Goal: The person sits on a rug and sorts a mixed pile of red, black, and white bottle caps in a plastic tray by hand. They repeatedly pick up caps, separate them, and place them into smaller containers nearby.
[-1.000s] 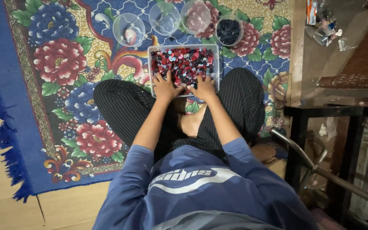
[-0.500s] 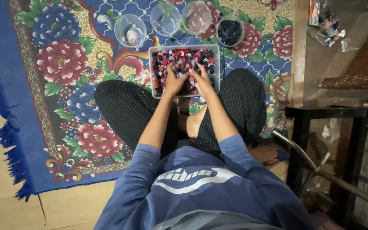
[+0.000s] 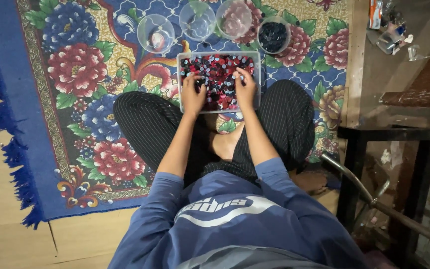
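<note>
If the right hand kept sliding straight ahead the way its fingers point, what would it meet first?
The right hand is already in the small pieces in the clear tray. Straight ahead it would probably meet the tray's far wall, then the bowl of dark pieces.

You sit on a blue floral rug (image 3: 75, 84) with a fringed left edge, laid over a pale wooden floor (image 3: 6, 244). To your right stands a dark counter (image 3: 414, 94) with small clutter (image 3: 389, 35) at its far end, and a metal bar (image 3: 374, 199) slants beneath it.
</note>
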